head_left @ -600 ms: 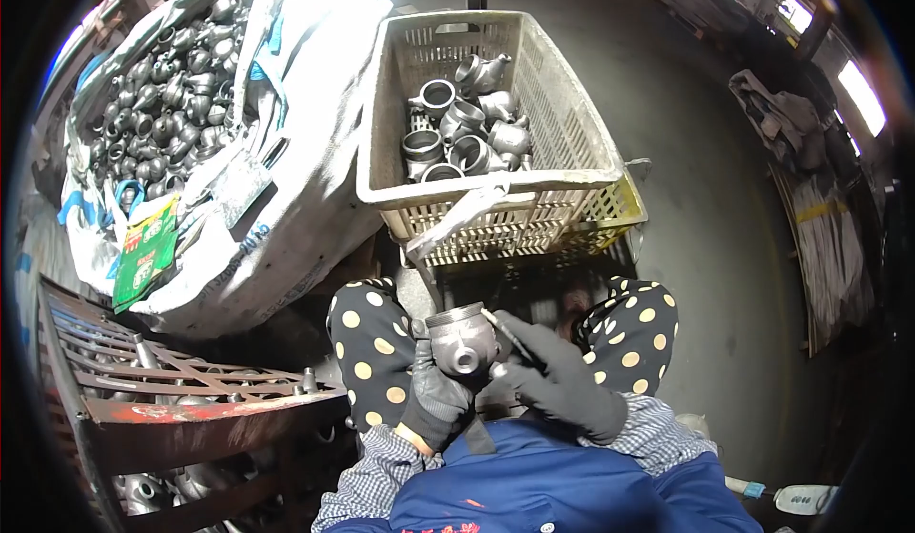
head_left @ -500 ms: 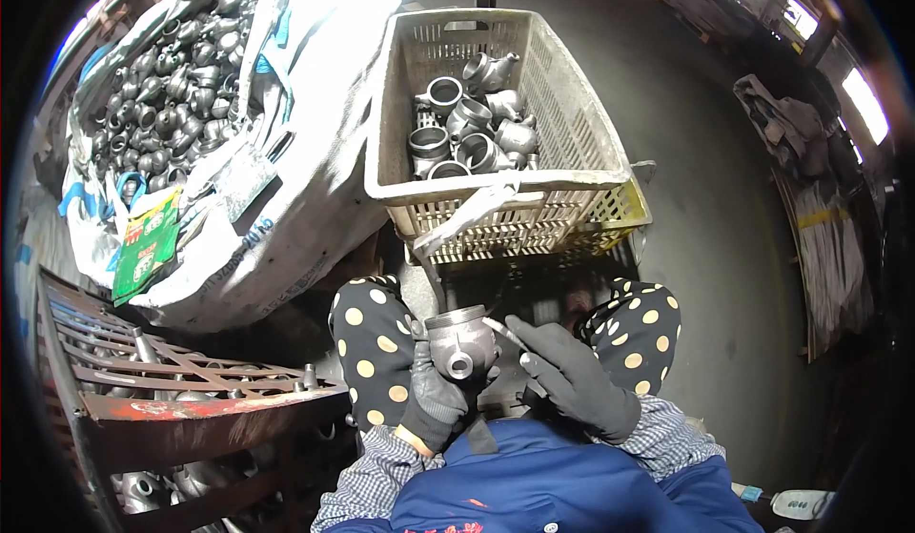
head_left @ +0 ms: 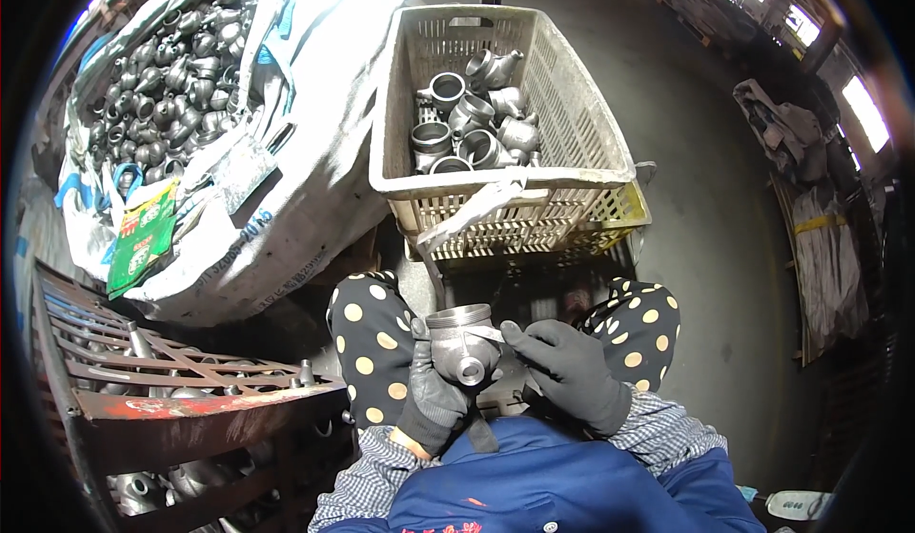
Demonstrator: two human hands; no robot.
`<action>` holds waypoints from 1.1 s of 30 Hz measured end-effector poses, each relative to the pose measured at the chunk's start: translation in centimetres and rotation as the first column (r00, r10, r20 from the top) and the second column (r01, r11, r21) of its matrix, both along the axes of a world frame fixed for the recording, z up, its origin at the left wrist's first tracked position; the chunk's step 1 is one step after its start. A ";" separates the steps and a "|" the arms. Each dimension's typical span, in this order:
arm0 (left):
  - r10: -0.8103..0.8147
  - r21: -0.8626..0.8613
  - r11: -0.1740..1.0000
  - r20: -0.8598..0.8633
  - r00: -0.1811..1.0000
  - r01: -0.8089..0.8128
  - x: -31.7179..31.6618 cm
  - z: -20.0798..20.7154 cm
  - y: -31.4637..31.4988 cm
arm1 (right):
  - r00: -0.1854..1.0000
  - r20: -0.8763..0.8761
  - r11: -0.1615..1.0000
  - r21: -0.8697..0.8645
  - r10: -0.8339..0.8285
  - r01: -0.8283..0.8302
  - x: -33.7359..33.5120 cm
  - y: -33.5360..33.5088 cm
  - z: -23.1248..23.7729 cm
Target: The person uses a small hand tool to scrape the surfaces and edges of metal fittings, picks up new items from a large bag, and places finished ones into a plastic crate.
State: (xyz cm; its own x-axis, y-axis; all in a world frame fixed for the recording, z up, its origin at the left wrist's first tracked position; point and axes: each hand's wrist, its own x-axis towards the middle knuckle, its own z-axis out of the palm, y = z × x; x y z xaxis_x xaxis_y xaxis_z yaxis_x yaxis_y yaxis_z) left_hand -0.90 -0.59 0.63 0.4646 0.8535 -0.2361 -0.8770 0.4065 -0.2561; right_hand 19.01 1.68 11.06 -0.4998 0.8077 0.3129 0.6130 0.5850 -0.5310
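The left hand point(head_left: 436, 396) has its grip closed around the fitting point(head_left: 454, 347), so the right hand point(head_left: 574, 369), its grip pinched on the tool point(head_left: 487, 334), should probably press lightly.

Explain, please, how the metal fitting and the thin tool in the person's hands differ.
The metal fitting is round and bulky; the thin tool is slender. The fitting is grey, whereas the tool looks paler. The left hand grips the fitting, while the right hand holds the tool. Both are in dark-gloved hands.
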 end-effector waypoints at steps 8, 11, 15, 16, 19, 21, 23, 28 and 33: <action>-0.017 -0.060 0.998 -0.082 0.996 0.012 0.0 0.4 0.0 | 0.977 0.210 0.998 -0.056 0.042 -0.030 0.7 0.2 0.2; -0.009 -0.047 0.999 -0.096 0.995 0.005 0.2 -0.2 0.1 | 0.978 0.182 0.983 -0.168 0.106 -0.075 1.5 0.9 0.4; -0.009 0.003 1.000 -0.076 0.997 0.009 0.1 -0.4 0.1 | 0.979 0.042 0.929 -0.325 0.201 -0.177 2.4 2.5 1.5; -0.015 0.006 1.000 -0.069 0.997 0.016 0.2 -0.2 0.1 | 0.977 0.028 0.912 -0.366 0.209 -0.185 2.6 2.7 1.5; -0.022 0.000 1.000 -0.045 0.999 0.022 0.4 0.3 0.0 | 0.988 -0.023 0.929 -0.340 0.150 -0.149 2.8 2.2 1.5; -0.016 -0.028 0.999 -0.033 0.999 0.016 0.4 0.3 0.0 | 0.993 -0.056 0.952 -0.282 0.105 -0.117 2.4 1.7 1.2; -0.014 -0.046 0.999 -0.065 0.998 0.011 0.4 0.3 -0.1 | 0.997 -0.032 0.975 -0.209 0.072 -0.077 2.0 1.3 0.8; -0.018 -0.083 0.996 -0.104 0.994 0.009 0.6 0.9 -0.2 | 0.987 0.156 0.997 -0.072 0.039 -0.028 1.4 0.5 0.8; -0.013 -0.074 0.997 -0.116 0.993 0.005 0.9 1.0 -0.3 | 0.990 0.138 0.999 -0.038 0.037 -0.032 2.1 0.5 0.0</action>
